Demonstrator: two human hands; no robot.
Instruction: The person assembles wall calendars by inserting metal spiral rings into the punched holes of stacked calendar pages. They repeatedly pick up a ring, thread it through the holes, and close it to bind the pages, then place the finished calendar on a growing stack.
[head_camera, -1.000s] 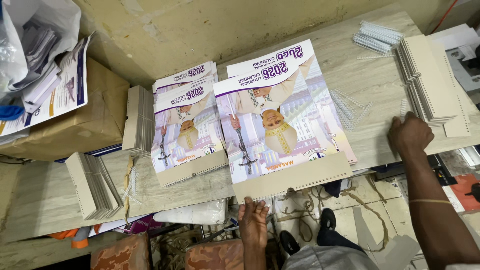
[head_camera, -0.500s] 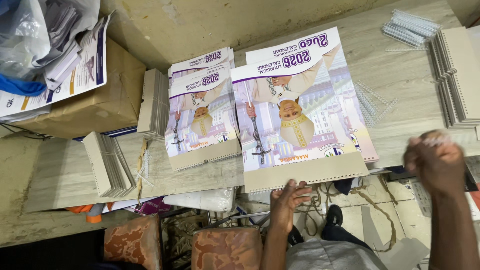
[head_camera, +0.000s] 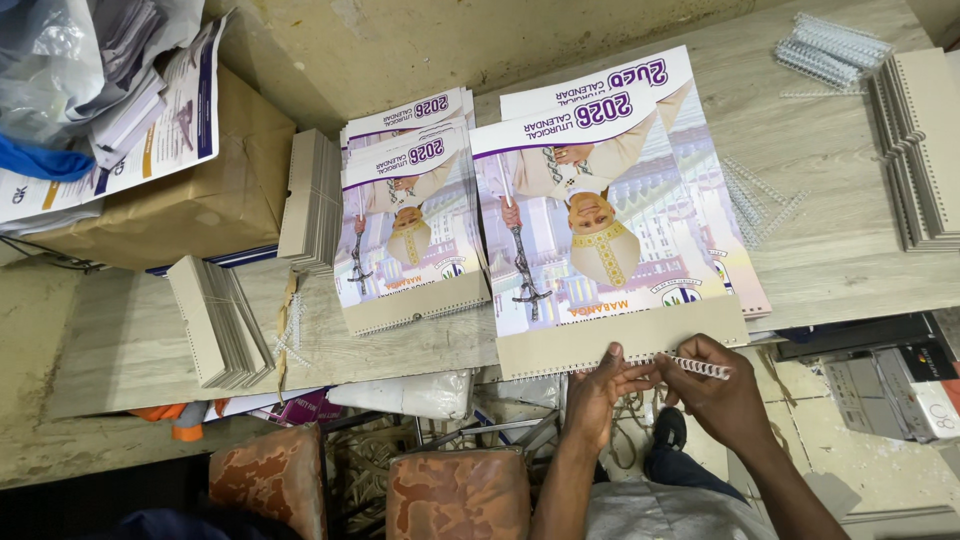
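A printed calendar (head_camera: 600, 230) with a grey card backing strip (head_camera: 620, 345) lies at the table's near edge, on top of another calendar. My left hand (head_camera: 598, 392) pinches the punched lower edge of the strip. My right hand (head_camera: 725, 392) holds a short white wire binding comb (head_camera: 698, 367) against that same edge, just right of the left hand. A second stack of calendars (head_camera: 410, 230) lies to the left.
Piles of grey card strips sit at the left (head_camera: 215, 320), behind them (head_camera: 312, 200) and at the far right (head_camera: 920, 150). Loose white wire combs (head_camera: 830, 48) lie at the back right. A brown box (head_camera: 190, 190) with papers stands at the left.
My right hand came back from the right side of the table to the calendar's near edge, now holding a wire comb. My left hand stayed at that edge.
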